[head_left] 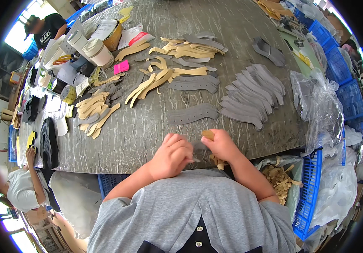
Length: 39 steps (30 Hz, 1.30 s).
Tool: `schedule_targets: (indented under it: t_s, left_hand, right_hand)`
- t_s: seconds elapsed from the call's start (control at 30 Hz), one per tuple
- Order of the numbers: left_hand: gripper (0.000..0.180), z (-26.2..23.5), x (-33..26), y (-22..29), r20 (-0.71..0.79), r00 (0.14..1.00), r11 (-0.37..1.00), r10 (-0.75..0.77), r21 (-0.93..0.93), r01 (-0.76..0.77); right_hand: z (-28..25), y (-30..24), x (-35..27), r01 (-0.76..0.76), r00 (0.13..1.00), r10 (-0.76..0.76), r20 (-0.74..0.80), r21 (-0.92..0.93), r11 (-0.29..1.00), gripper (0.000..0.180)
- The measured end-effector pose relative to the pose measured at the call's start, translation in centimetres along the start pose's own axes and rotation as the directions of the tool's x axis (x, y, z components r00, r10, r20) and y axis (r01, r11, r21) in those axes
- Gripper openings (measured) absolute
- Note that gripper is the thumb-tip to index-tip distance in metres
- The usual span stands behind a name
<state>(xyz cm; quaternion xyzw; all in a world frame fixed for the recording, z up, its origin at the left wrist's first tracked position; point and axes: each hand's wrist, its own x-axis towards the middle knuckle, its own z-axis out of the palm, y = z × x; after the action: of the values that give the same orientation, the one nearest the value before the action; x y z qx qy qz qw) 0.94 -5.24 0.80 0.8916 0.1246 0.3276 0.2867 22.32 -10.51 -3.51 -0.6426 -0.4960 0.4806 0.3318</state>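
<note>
— What are the hands doing in the head view?

— Both sit at the near edge of the grey streaked worktable [147, 139]. The left hand [172, 155] is curled nearly closed, pinching a small grey flat piece [196, 148] (mostly hidden between the hands). The right hand [222, 145] is closed on a tan curved paper backing strip [208, 134], with more tan ends poking out below it.

— And nearby?

— A grey punched shoe panel [192, 114] lies just beyond the hands; a fanned stack of grey panels [253, 95] is further right.
</note>
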Motion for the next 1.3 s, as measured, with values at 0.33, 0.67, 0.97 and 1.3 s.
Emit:
schedule_targets:
  t_s: [0.33,0.67,0.97,1.3]
  left_hand:
    - [0.010,-0.2,0.5,-2.7,0.015,0.915,0.891,-0.404,-0.222,0.397]
    - [0.019,1.7,0.1,-3.4,-0.004,0.899,0.891,-0.437,-0.135,0.433]
    - [0.030,0.8,-5.4,-0.1,0.124,0.987,0.983,-0.097,0.167,0.076]
    - [0.044,2.5,-6.6,-0.5,0.189,0.957,0.943,-0.218,0.295,0.156]
  right_hand:
    - [0.6,0.1,0.6,0.342,0.859,-0.414,-0.301,-0.264,0.902,0.018]
    - [1.3,-0.3,0.7,0.208,0.968,-0.207,-0.140,-0.008,0.978,0.019]
    - [2.0,-1.1,1.5,0.182,0.962,-0.209,-0.178,-0.155,0.971,0.019]
    - [2.3,-0.7,1.8,0.164,0.961,-0.199,-0.190,-0.187,0.969,0.021]
